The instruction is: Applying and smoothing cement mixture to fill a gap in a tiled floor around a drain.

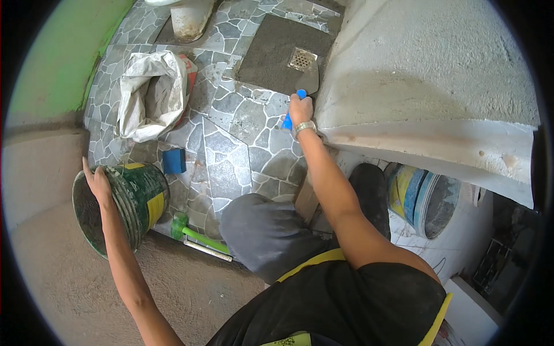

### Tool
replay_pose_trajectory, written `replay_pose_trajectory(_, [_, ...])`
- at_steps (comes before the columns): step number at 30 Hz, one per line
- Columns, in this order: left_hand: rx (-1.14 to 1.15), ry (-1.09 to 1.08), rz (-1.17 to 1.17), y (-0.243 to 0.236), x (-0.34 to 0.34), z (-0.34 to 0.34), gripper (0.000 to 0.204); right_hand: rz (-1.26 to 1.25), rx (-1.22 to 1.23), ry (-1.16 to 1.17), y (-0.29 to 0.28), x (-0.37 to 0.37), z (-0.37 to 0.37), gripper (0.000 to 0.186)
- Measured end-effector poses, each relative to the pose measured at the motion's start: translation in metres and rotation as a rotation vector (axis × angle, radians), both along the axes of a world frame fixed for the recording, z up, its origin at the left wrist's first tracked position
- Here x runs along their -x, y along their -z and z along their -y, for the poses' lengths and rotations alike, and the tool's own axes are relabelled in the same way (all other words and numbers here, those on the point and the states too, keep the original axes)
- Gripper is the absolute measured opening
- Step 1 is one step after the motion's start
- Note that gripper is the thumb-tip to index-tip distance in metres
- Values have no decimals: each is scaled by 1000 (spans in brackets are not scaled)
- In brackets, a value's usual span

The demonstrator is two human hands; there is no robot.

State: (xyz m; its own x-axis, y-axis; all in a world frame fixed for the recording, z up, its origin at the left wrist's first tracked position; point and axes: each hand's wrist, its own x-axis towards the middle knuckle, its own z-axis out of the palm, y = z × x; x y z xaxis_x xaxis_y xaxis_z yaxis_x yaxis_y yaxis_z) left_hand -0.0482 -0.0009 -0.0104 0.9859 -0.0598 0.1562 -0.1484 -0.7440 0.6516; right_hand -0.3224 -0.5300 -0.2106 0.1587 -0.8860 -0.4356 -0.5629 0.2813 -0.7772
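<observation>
My right hand [301, 111] is closed around the blue handle of a trowel [312, 81]. The trowel's blade lies on a patch of grey mortar [266, 52], just below a square metal floor drain [302, 59]. On the left, my left hand [98, 184] is over the rim of a dark green and yellow bucket [141, 199], index finger stretched out toward the wall. Its other fingers are partly hidden, and I cannot tell whether they touch the bucket. Grey material shows inside the bucket.
An open white sack [130, 109] of grey powder stands on stone-patterned tiles [228, 164]. Nearby are a blue block [173, 161] and a green-handled mallet [202, 237]. A toilet base [188, 22] is at the back. A rough wall [427, 75] and another bucket [426, 199] are right.
</observation>
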Motion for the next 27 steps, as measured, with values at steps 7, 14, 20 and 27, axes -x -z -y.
replay_pose_trajectory(7, [34,-16,-27,-3,3,3,69,-158,-30,-84,-17,-9,19,52])
replay_pose_trajectory(14, [32,-10,-14,-6,9,7,70,-8,35,-117,-50,-16,1,49])
replay_pose_trajectory(20, [28,-1,81,-9,13,14,71,-11,53,-563,-40,-34,-20,39])
replay_pose_trajectory(27, [-4,-54,-33,-17,18,17,71,-146,38,-851,-13,-58,-17,53])
